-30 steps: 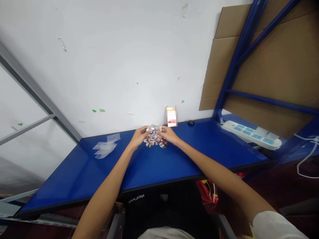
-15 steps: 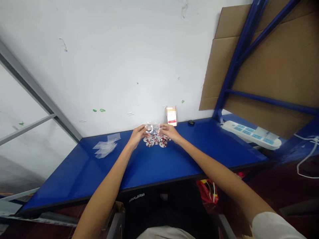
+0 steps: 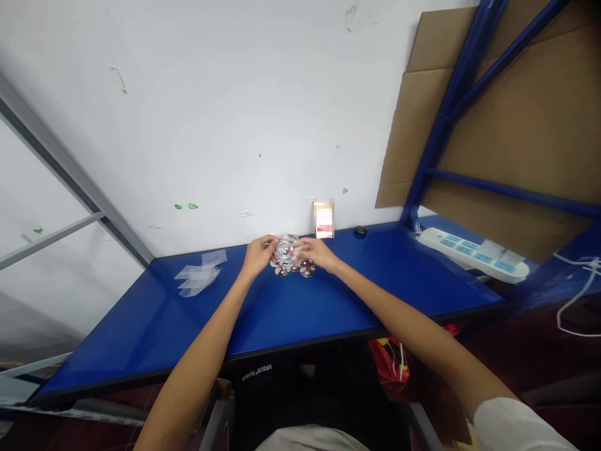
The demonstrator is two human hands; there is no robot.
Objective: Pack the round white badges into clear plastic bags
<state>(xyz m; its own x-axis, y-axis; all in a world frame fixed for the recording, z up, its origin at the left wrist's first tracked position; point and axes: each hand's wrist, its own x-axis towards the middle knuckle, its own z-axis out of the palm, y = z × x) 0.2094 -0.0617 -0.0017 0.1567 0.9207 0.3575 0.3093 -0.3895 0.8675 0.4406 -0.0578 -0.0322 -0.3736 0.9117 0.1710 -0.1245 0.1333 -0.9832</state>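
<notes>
Both hands meet over a pile of shiny metal discs with red straps [image 3: 307,270], which look like finger cymbals. Between them is a clear plastic bag with a round metal disc showing in it [image 3: 284,249]. My left hand [image 3: 261,255] pinches the bag's left side, fingers closed. On the other side, my right hand [image 3: 317,252] has its fingers closed at the bag's right part. The fingertips partly cover the bag and the discs under it. Several flat clear plastic bags [image 3: 200,280] lie to the left on the blue table [image 3: 300,313].
A phone [image 3: 323,219] with a lit screen leans on the white wall behind my right hand. Right of it lies a small black object [image 3: 360,231]. A white power strip [image 3: 474,254] sits by the blue metal frame [image 3: 429,134] at the right.
The bag has dropped slightly towards the pile and its disc has shifted a little right and down. My right hand has moved inward and a little lower. Both hands still hold the bag.
</notes>
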